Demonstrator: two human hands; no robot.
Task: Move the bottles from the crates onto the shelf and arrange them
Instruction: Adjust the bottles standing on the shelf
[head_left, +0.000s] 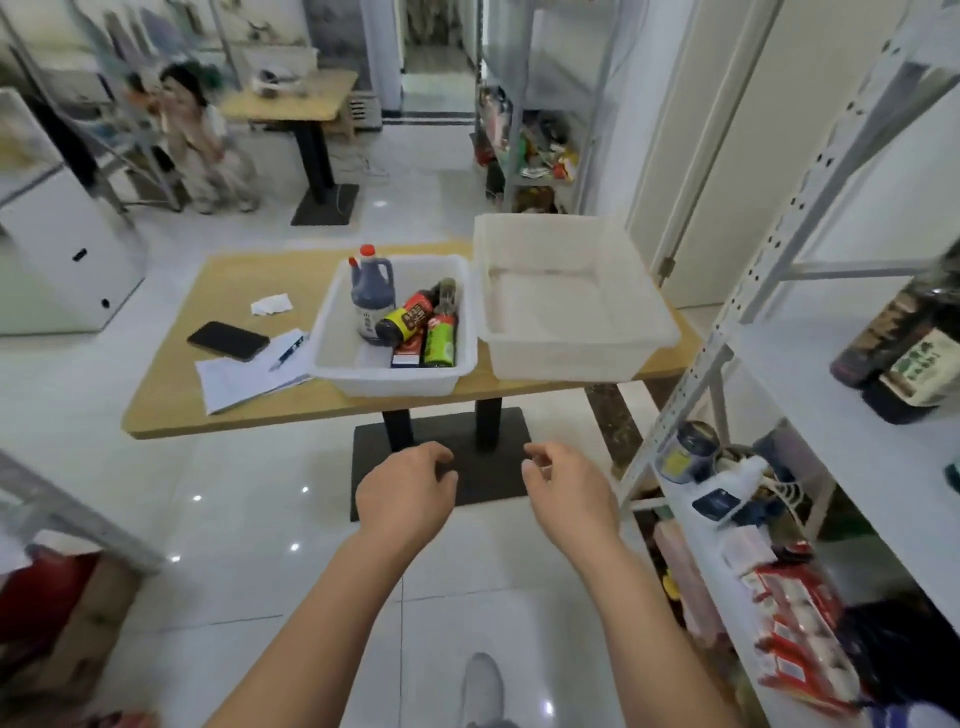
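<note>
White crates (571, 358), two; bottles (370, 296), perhaps five.

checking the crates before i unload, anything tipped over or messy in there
Yes. In the left crate only the dark jug stands upright; the yellow-labelled bottle and green-labelled bottle lie tipped in a heap beside it. The right crate looks empty. No spill shows.

- The wooden counter (218, 410) in front of me stands on the tiled floor (208, 519).
- One white crate (395, 375) sits at the middle of its near edge. A second crate (571, 358) touches it at the right near corner.
- Toward the left edge lie a black phone (227, 340), papers (244, 379) with a pen (287, 352) on top, and a crumpled tissue (271, 304) further back.
- On the white shelf (857, 415) to my right, two dark bottles (906, 364) stand together.
</note>
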